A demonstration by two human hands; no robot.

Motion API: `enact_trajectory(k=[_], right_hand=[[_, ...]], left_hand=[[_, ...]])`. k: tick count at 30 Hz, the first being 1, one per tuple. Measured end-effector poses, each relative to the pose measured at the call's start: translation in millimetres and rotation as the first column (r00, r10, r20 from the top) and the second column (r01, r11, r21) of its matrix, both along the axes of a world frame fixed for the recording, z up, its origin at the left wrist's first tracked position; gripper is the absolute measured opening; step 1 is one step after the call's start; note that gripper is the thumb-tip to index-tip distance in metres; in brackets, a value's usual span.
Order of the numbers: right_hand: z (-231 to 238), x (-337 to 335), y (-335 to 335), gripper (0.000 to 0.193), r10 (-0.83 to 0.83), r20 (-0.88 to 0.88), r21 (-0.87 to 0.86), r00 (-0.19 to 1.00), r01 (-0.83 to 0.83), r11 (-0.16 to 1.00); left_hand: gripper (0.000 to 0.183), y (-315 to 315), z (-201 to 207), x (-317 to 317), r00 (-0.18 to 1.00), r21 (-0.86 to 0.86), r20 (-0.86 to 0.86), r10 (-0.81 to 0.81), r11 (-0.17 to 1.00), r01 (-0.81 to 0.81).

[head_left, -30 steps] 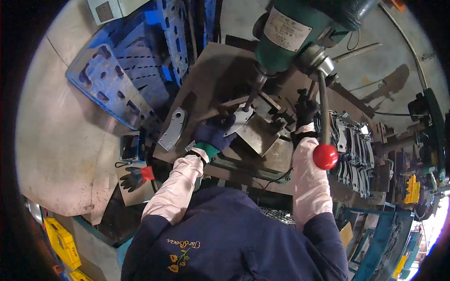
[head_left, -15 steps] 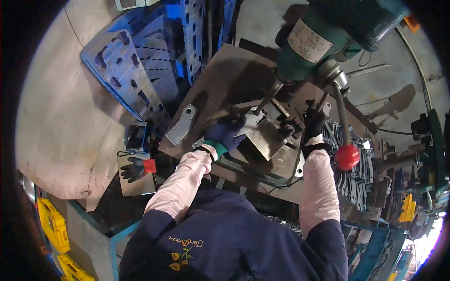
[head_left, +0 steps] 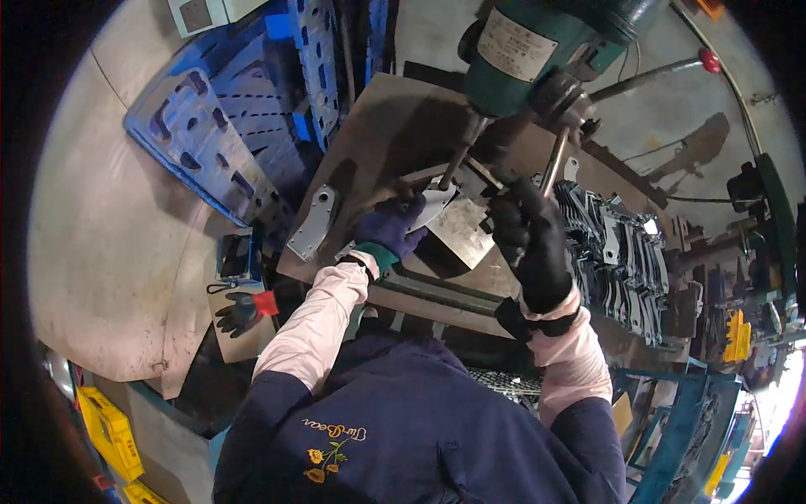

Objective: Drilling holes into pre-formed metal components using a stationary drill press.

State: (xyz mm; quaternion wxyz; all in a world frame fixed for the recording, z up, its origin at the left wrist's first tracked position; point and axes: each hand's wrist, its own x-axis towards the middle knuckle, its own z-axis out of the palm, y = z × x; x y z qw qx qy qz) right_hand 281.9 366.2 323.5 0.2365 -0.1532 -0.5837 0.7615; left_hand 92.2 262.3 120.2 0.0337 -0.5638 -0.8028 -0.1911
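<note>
Steel worktop [head_left: 395,143] under green drill press [head_left: 537,50], stacked metal brackets [head_left: 621,244] to its right. Left hand [head_left: 388,228] pressing a flat metal plate [head_left: 432,204] beneath the spindle. Right hand [head_left: 531,244] clenched around feed lever [head_left: 554,164].

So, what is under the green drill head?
Under the green drill head a flat metal plate lies, held by the left hand. The drill tip is too dark to see.
</note>
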Motion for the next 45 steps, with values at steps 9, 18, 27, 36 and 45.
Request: enact_trajectory(k=[9, 18, 27, 36, 45], right_hand=[[98.1, -4.5, 37.2, 0.048, 0.167, -0.556, -0.619, 0.814, -0.539, 0.571], [89.9, 4.0, 47.6, 0.034, 0.105, -0.401, -0.491, 0.910, -0.310, 0.814], [97.3, -2.9, 46.0, 0.057, 0.266, -0.495, -0.491, 0.827, -0.519, 0.700], [97.7, -3.1, 47.6, 0.061, 0.267, -0.526, -0.514, 0.808, -0.552, 0.656], [99.3, -3.4, 44.5, 0.062, 0.234, -0.494, -0.506, 0.837, -0.496, 0.706]], left_hand=[[0.065, 0.7, -13.2, -11.1, 0.998, -0.004, -0.046, -0.039, 0.999, 0.039], [0.058, -72.7, 17.6, -10.2, 0.973, 0.189, 0.129, -0.194, 0.968, 0.168], [0.063, -151.0, -28.2, -41.0, 0.939, -0.085, 0.260, 0.226, 0.974, -0.211], [0.060, -116.9, -41.6, -8.2, 0.986, 0.073, 0.044, 0.163, 0.983, -0.166], [0.060, -100.9, -54.1, -7.6, 0.980, 0.101, -0.017, 0.200, 0.975, -0.197]])
